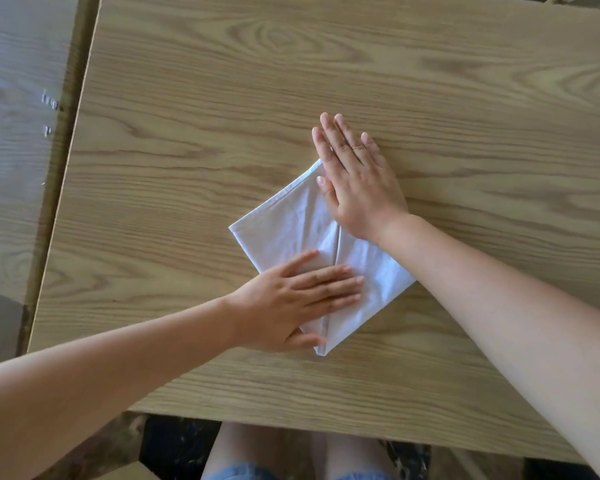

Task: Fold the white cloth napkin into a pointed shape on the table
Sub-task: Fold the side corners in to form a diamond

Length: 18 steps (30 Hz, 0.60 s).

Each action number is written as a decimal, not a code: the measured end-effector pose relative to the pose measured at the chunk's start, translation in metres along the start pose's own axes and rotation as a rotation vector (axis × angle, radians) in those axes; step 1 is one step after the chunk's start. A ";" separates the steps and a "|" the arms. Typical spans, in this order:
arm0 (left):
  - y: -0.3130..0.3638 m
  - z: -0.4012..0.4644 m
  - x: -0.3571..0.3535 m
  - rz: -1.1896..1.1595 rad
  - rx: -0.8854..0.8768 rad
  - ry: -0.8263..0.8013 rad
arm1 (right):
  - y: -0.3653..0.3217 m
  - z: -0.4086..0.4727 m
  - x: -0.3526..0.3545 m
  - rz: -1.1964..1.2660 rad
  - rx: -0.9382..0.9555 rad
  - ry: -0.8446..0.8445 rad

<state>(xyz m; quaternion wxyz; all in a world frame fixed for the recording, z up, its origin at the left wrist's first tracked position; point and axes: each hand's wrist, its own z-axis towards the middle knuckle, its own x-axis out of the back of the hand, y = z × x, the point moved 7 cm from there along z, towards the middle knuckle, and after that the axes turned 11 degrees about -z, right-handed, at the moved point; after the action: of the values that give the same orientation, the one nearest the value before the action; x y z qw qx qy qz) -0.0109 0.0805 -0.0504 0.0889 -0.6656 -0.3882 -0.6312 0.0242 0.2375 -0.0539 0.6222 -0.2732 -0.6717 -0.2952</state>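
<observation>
The white cloth napkin (pixel 284 223) lies flat on the wooden table (pixel 222 98), folded into a kite-like shape with its point toward the near edge and a seam running down its middle. My left hand (pixel 302 299) rests flat, fingers together, on the lower left flap near the point. My right hand (pixel 357 178) lies flat with spread fingers over the upper right part of the napkin, its fingertips reaching past the cloth onto bare wood. Neither hand grips the cloth; both press down on it.
A second wooden table (pixel 14 133) stands to the left, across a narrow gap. The near table edge runs just below the napkin's point, with the person's knees (pixel 291 455) showing beneath it.
</observation>
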 end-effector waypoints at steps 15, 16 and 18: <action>-0.014 -0.024 0.052 -0.243 0.319 0.453 | 0.025 -0.014 0.030 0.267 -0.274 0.114; -0.037 -0.025 0.067 -0.259 0.497 0.571 | 0.036 -0.024 0.037 0.284 -0.372 0.164; -0.071 -0.022 0.082 -0.295 0.758 0.610 | 0.052 -0.040 0.043 0.286 -0.476 0.173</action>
<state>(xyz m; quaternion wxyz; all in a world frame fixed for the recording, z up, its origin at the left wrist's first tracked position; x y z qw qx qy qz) -0.0810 0.1491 0.0019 0.3435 -0.3099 -0.6362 -0.6174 0.0860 0.2427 -0.0065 0.6308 -0.4774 -0.4825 -0.3760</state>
